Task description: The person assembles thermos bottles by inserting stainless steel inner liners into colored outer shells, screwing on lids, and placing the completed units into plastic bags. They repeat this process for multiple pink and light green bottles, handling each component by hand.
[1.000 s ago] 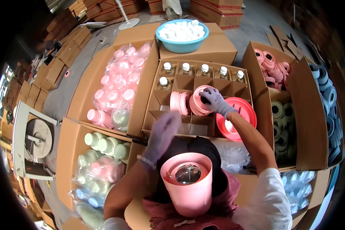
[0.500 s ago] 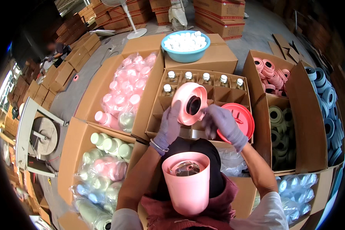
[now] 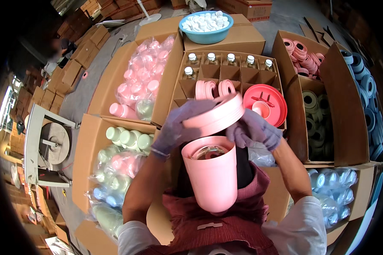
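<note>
Ring (image 3: 217,117) clamped tilted in left hand (image 3: 174,127) above pink cup (image 3: 211,180); right hand (image 3: 256,131) blurry, grip can't be told. If fumbled, shiny liner (image 3: 212,152) might get chipped.

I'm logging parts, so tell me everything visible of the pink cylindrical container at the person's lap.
The pink cylindrical, plastic-looking container sits mouth up at the person's lap, over maroon cloth. It tapers at its base; inside its open rim is a rounded, mirror-like piece. The gloved right hand is by its rim; contact is unclear.
</note>
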